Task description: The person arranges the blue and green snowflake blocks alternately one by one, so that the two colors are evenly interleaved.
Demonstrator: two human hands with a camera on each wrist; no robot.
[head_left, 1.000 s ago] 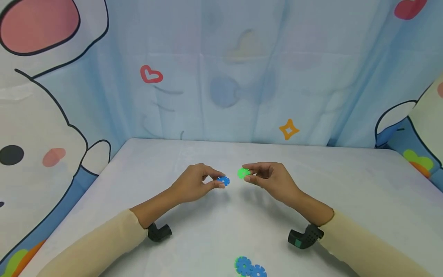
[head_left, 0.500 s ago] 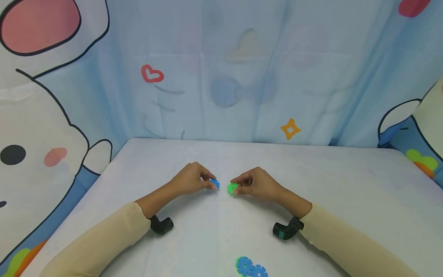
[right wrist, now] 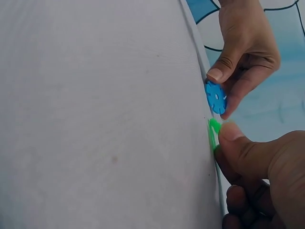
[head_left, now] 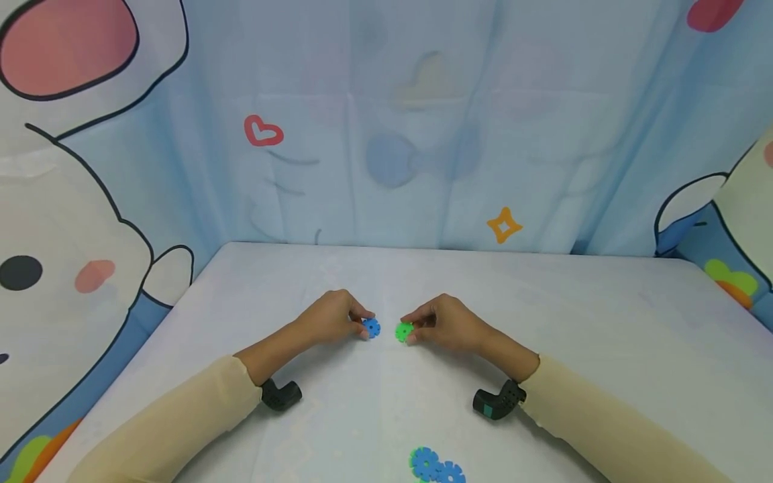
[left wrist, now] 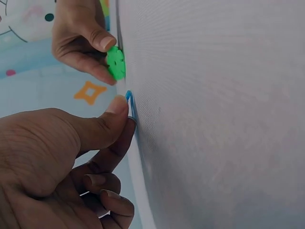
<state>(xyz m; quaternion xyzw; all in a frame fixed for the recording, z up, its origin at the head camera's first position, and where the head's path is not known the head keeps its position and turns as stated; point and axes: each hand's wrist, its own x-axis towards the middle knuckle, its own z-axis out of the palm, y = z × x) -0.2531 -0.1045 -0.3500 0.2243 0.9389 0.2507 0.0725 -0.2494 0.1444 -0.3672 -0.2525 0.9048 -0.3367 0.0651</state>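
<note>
My left hand (head_left: 331, 316) pinches a blue notched plastic disc (head_left: 371, 328) between thumb and forefinger, low over the table's middle. Facing it, my right hand (head_left: 449, 323) pinches a green disc (head_left: 404, 331) of the same flower-like shape. A short gap lies between the two discs. In the left wrist view the green disc (left wrist: 116, 63) shows its face and small centre hole, while the blue one is seen almost edge-on. The right wrist view shows the blue disc (right wrist: 216, 97) face-on, its slots around the rim.
Near the front edge of view lies a small cluster of blue discs (head_left: 426, 463), with green showing under its left side. The white-covered table (head_left: 543, 302) ends at a light blue printed curtain (head_left: 392, 80) behind. Both wrists carry a black camera mount.
Both hands have come lower and nearer the front, shifting somewhat to the left, the right hand more so. Each keeps its disc, and the front cluster has stayed put.
</note>
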